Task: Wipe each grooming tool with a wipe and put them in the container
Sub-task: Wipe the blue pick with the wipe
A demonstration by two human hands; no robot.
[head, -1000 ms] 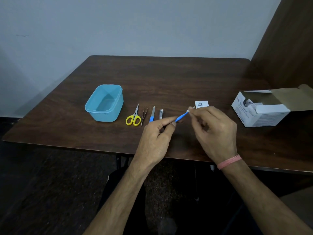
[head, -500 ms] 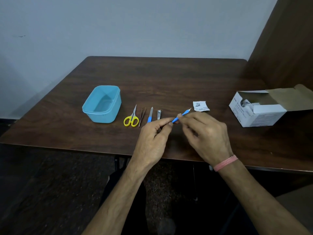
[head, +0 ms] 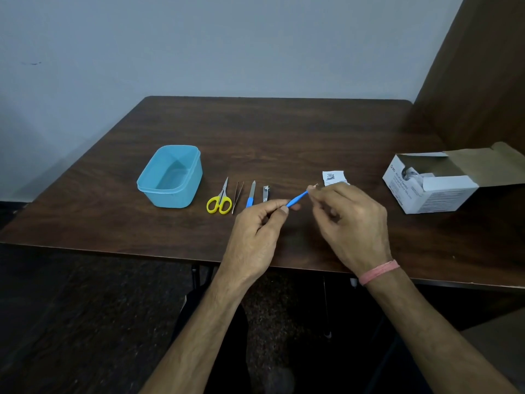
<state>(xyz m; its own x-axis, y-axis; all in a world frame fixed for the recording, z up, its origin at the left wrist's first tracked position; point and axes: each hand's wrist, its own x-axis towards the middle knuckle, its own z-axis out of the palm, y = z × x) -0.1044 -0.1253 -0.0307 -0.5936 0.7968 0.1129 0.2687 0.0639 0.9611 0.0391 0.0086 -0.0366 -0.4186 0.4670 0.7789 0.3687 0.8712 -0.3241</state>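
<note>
pinching the lower end of a slim blue-handled tool (head: 297, 199) between thumb and forefinger, the left hand (head: 255, 237) keeps its grip curled tight around that handle above the near part of the table (head: 284, 132). the right hand (head: 352, 226) has its fingertips (head: 314, 191) gathered at the tool's far tip, its grip closed there; whether a wipe is held between those fingers cannot be told, since the hand covers the spot. a pink band (head: 379, 272) circles the right wrist.

on the table to the left of the hands, four more tools lie side by side in a row: yellow-handled scissors (head: 220, 200), tweezers (head: 237, 197), a nail file with a blue handle (head: 251, 193) and a nail clipper (head: 266, 193). left of the scissors and just beside them stands the light blue container (head: 170, 176), open at the top with nothing seen inside. a torn white wipe packet (head: 333, 177) lies flat just beyond the right hand's fingers. well apart, at the right edge, sits an opened white box of swabs (head: 431, 189) with its flap folded back.
</note>
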